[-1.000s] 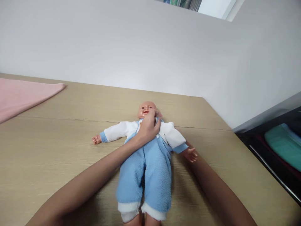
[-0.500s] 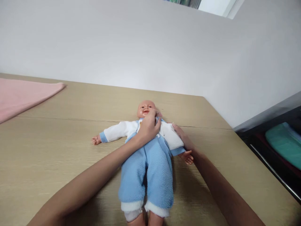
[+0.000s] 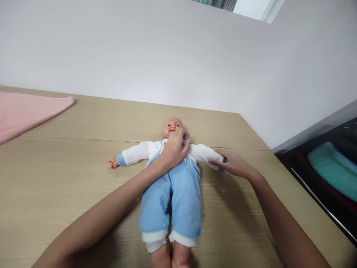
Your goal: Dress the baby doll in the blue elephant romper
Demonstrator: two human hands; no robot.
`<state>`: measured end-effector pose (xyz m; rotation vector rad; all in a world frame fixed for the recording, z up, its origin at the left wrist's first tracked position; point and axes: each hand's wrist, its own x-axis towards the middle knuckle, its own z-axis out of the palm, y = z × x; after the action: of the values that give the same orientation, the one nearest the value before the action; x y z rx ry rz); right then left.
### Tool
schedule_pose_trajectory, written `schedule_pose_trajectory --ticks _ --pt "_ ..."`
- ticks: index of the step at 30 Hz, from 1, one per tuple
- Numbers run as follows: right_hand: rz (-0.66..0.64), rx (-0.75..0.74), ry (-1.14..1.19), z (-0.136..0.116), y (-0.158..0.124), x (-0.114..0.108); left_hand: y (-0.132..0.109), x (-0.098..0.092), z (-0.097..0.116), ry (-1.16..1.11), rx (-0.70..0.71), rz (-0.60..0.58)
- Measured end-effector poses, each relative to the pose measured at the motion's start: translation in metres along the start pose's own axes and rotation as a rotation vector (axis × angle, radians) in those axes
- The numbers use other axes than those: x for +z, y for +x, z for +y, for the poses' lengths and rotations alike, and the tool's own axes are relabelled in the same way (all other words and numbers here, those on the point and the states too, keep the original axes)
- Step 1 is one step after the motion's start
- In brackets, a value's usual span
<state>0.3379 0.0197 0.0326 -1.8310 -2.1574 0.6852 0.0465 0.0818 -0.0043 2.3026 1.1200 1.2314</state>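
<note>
A baby doll [image 3: 170,197] lies on its back on the wooden table, in light blue fleece overalls and a white top with blue cuffs. My left hand [image 3: 176,147] is over its upper chest, just below the chin, with bent fingers gripping the doll near the collar and covering part of the neckline. At the right, my right hand [image 3: 232,162] is wrapped round the end of the doll's white sleeve [image 3: 205,154], hiding the doll's hand there. The doll's other arm [image 3: 135,152] stretches out to the left, its small hand bare.
A pink cloth [image 3: 28,111] is spread at the table's far left. The tabletop [image 3: 69,178] meets a white wall [image 3: 125,48] behind. Past the right edge sits a dark surface with a folded teal cloth [image 3: 331,167] on it.
My right hand has moved from beside the doll's upper arm to the cuff end of the sleeve and taken hold. That arm now reaches further out to the right. The left hand stays on the chest.
</note>
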Motion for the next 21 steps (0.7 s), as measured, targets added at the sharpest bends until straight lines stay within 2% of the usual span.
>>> schedule_pose_trajectory --ticks 3,6,10,12,14,17,21 --pt "0.122 -0.016 0.011 0.016 0.001 0.016 -0.014 -0.018 0.008 0.056 0.043 0.040" --pt "0.303 -0.038 0.001 0.023 -0.001 0.034 -0.037 -0.038 0.009 0.094 -0.025 0.075" --pt "0.671 -0.198 -0.102 0.000 -0.012 0.061 -0.076 -0.061 -0.007 0.097 -0.162 0.141" --pt "0.641 -0.315 -0.025 -0.021 -0.018 0.074 -0.096 -0.068 -0.018 0.056 -0.239 0.146" --pt "0.484 -0.365 0.163 -0.039 -0.021 0.086 -0.112 -0.075 -0.028 0.028 -0.309 0.119" --pt "0.296 -0.315 0.448 -0.054 -0.019 0.098 -0.129 -0.081 -0.037 0.021 -0.359 0.024" --pt "0.221 -0.266 0.636 -0.050 -0.009 0.105 -0.133 -0.085 -0.042 -0.120 -0.372 -0.063"
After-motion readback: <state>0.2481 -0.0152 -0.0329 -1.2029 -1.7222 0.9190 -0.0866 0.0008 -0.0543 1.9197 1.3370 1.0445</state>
